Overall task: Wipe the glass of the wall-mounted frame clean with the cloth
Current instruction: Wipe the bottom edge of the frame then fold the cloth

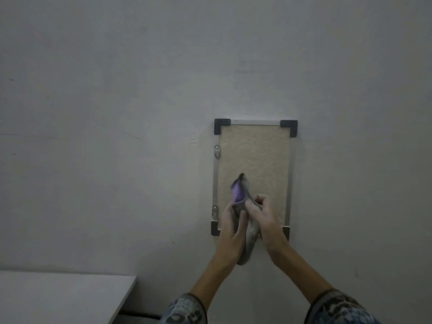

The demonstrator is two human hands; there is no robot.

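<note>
- Wall [117,90]: pale, plain, fills nearly the whole view; faint scuffs at left.
- Surface [58,298]: white top, lower left corner, well apart from the frame; nothing seen on the visible part.
- Frame [290,174]: wall-mounted, upright rectangle, thin light rails, black corner caps; two small metal clips on its left rail. Lower corners partly covered by the hands.
- Glass [254,155]: pane over a beige, textured backing; upper and middle areas unobstructed. Whether it carries dust or smears cannot be told in this dim light.
- Cloth [249,244]: grey with a purple inner face showing at the top fold; held bunched lengthwise in front of the lower part of the glass, one tip pointing up, the tail hanging below the frame's bottom edge. Contact with the pane cannot be confirmed.
- Left hand [230,226]: grip closed around the cloth's middle, fingers wrapped on its left side.
- Right hand [265,216]: grip pinching the cloth's upper right edge, fingers curled.
- Step in hand, as judged: arranging or folding the cloth into a pad with both hands; wiping not evidently begun.
- Next move, as judged: gather the loose tail, press a flat face of cloth against the pane with one hand, then sweep across, keeping clear of the clips.
</note>
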